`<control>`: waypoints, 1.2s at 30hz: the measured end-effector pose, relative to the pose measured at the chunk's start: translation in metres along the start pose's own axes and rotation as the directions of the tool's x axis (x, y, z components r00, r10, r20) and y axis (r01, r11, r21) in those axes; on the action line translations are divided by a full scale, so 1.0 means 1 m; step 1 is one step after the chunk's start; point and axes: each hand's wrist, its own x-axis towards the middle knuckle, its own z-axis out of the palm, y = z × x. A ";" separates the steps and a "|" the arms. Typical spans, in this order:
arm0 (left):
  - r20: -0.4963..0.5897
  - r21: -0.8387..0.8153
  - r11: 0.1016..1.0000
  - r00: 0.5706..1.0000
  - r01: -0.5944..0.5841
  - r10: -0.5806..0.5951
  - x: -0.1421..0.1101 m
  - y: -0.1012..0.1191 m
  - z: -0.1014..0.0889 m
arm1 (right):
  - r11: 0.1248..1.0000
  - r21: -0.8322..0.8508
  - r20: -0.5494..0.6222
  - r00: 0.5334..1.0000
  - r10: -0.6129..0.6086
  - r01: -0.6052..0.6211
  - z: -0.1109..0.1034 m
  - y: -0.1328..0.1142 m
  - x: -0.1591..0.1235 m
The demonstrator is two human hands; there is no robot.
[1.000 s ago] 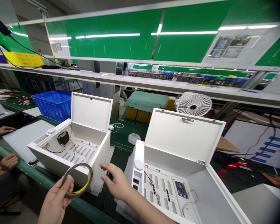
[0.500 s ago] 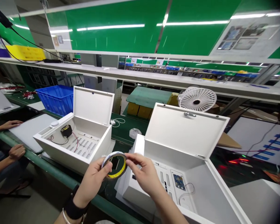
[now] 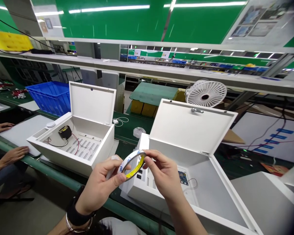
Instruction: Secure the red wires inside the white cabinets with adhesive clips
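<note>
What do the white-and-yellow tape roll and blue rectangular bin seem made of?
Tape roll: smooth, printed film or coated paper, perhaps, given blue lettering; yellow core unclear. Bin: probably moulded plastic, semi-gloss, judging by uniform colour and faint sheen.

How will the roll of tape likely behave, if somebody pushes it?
The roll of tape would probably roll on its edge, being a narrow ring. It is likely light for its size, since its middle is open. It seems stiff, with no sag between left hand and right hand.
</note>
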 end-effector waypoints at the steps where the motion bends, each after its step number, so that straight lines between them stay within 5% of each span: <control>1: 0.008 -0.011 1.000 1.000 -0.003 0.003 0.001 0.001 0.000 | 0.999 0.028 0.012 1.000 0.026 -0.026 0.001 0.002 0.000; 12: 0.051 -0.191 0.981 0.997 -0.040 0.051 0.002 0.000 -0.005 | 0.957 0.038 0.318 0.911 0.261 -0.288 0.019 0.013 0.004; 15: 0.053 -0.208 0.978 0.998 -0.004 0.015 0.002 -0.001 -0.007 | 0.978 0.037 0.237 0.952 0.193 -0.207 0.025 0.007 0.006; 18: 0.068 -0.203 0.974 0.994 0.100 -0.088 0.001 -0.002 -0.009 | 0.979 -0.180 0.033 0.995 -0.095 0.100 0.025 0.004 0.010; 20: 0.085 -0.226 0.963 0.988 0.145 -0.129 0.000 -0.002 -0.010 | 0.836 -0.404 -0.010 0.912 -0.410 0.371 0.023 0.003 0.013; 22: 0.080 -0.244 0.960 0.989 0.138 -0.122 -0.002 -0.001 -0.011 | 0.620 -0.550 0.063 0.768 -0.637 0.559 0.023 0.001 0.017; 24: 0.024 -0.218 0.969 0.994 0.112 -0.109 -0.004 0.001 -0.011 | 0.469 -0.595 0.148 0.663 -0.734 0.652 0.025 -0.002 0.021; 26: -0.039 -0.187 0.979 0.995 0.078 -0.087 -0.007 0.003 -0.011 | 0.432 -0.581 0.174 0.623 -0.763 0.690 0.028 -0.007 0.024; 28: -0.072 -0.188 0.982 0.997 0.024 -0.038 -0.009 0.005 -0.012 | 0.498 -0.520 0.131 0.640 -0.757 0.694 0.032 -0.015 0.025; 32: -0.046 -0.110 0.993 0.998 -0.037 0.032 -0.014 0.008 -0.015 | 0.709 -0.358 0.041 0.768 -0.639 0.608 0.034 -0.030 0.022; 36: -0.021 -0.031 0.999 1.000 -0.022 0.021 -0.016 0.011 -0.016 | 0.813 -0.308 0.062 0.863 -0.502 0.495 0.032 -0.033 0.020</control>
